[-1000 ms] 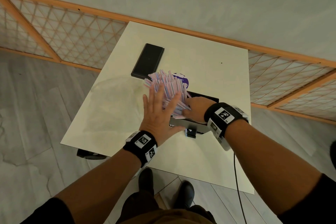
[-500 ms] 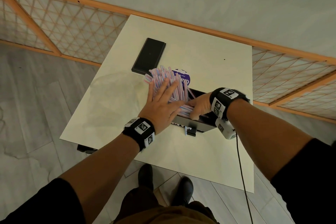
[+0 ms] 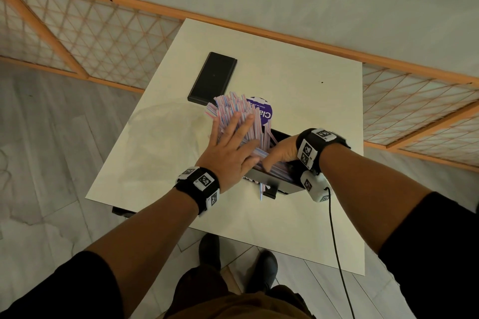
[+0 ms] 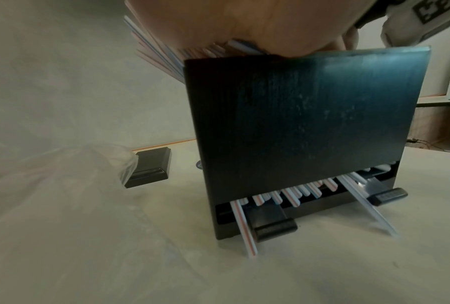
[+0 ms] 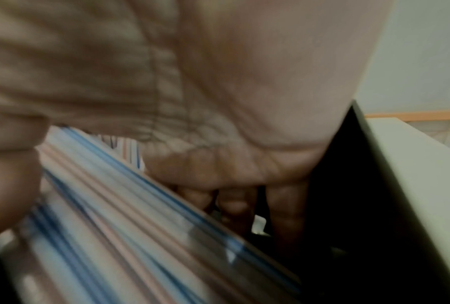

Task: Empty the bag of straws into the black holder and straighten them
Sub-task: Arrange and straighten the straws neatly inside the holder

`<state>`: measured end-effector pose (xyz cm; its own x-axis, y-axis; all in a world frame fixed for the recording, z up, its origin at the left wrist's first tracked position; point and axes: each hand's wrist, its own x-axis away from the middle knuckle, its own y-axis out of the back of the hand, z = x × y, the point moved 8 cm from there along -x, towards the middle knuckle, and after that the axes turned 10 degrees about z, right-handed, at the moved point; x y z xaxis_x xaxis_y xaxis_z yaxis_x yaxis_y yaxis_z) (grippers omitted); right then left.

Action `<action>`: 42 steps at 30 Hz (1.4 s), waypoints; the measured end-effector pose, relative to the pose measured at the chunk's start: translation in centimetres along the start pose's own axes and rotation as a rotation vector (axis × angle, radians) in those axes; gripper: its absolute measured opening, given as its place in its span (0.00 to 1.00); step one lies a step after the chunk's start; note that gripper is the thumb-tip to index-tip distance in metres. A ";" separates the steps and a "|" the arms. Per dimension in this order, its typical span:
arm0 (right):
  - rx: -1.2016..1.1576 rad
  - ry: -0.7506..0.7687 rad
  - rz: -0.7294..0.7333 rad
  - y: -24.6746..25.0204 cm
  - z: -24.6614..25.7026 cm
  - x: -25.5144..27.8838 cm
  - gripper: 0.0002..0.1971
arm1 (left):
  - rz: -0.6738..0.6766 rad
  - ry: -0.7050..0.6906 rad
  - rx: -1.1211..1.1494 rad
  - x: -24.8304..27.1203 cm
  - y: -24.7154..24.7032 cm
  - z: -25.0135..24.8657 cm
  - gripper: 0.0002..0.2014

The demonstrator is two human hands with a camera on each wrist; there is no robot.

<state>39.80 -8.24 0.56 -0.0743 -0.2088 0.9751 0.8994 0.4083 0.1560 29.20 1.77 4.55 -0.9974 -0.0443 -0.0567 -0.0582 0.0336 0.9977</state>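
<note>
Fingers (image 3: 234, 125) of the left hand (image 3: 228, 153) lie straight and slightly spread, pressed flat against the left side of the straws (image 3: 233, 114), which fan out of the holder's top and lean toward the far left. Behind their tips, nearer the desk's (image 3: 298, 80) far edge, lies a flat black lid (image 3: 212, 77); a limp clear bag (image 4: 63, 164) rests on the desk's left side, seemingly emptied. The holder (image 4: 306, 123) stands near the desk's near edge, and in the left wrist view several straw ends poke out of its bottom slot, two slanting down onto the desk. On the right, the right hand (image 3: 281, 151) reaches down into the holder beside the bundle, its fingers (image 5: 286, 205) pointing downward inside and gripping nothing I can make out.

Judging by this, emptying is done and straightening is under way. Next, both hands likely need to press the bundle upright, then tuck the stray ends in.
</note>
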 end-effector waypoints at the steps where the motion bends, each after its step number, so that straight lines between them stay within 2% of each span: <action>1: 0.014 0.001 -0.002 0.2 -0.2 -0.5 0.55 | -0.004 0.001 0.003 0.0 0.0 0.0 0.24; 3: 0.073 0.021 -0.036 0.7 0.0 -0.8 0.51 | -0.014 0.003 0.006 0.0 0.1 0.1 0.25; 7: 0.230 0.046 -0.120 1.4 1.2 0.8 0.34 | -0.057 0.036 0.026 0.1 0.3 0.4 0.30; 12: 0.303 0.051 -0.155 2.0 1.7 0.9 0.34 | -0.093 0.053 0.006 0.2 0.3 0.6 0.34; 15: 0.265 0.047 -0.074 1.5 1.0 0.5 0.35 | -0.078 0.066 -0.034 0.3 0.2 0.7 0.33; 18: 0.071 0.046 0.155 -0.5 -0.1 -0.1 0.27 | -0.063 0.092 -0.038 0.5 0.3 0.7 0.32; 20: 0.021 0.053 0.202 -0.9 -0.7 -0.7 0.36 | -0.056 0.091 -0.028 0.4 0.2 0.7 0.31; 23: -0.077 0.009 0.239 -0.3 -2.6 -3.8 0.63 | -0.044 0.085 -0.033 0.3 -0.1 0.7 0.31; 24: -0.096 0.008 0.225 -0.3 -2.4 -3.1 0.67 | -0.035 0.083 -0.038 0.2 -0.3 0.8 0.31; 28: -0.135 0.001 0.177 -0.3 -1.5 -1.3 0.66 | -0.008 0.075 -0.034 0.2 -0.6 0.9 0.32; 30: -0.040 -0.009 0.173 -0.3 -0.8 -1.0 0.71 | -0.007 0.071 -0.026 0.2 -0.6 0.9 0.32; 34: 0.077 -0.020 0.111 0.3 0.1 -1.1 0.67 | -0.005 0.065 -0.039 0.2 -0.8 0.9 0.33; 37: 0.073 -0.048 0.120 0.0 -0.3 -1.4 0.73 | -0.004 0.050 -0.038 0.1 -0.9 0.8 0.34; 42: -0.003 -0.034 0.112 -0.2 -0.5 -2.0 0.75 | -0.004 0.048 -0.009 0.2 -0.6 0.6 0.34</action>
<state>39.95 -8.36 -1.46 0.0119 -0.1320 0.9912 0.9040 0.4251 0.0458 29.02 2.36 3.89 -0.9940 -0.0920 -0.0587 -0.0611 0.0243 0.9978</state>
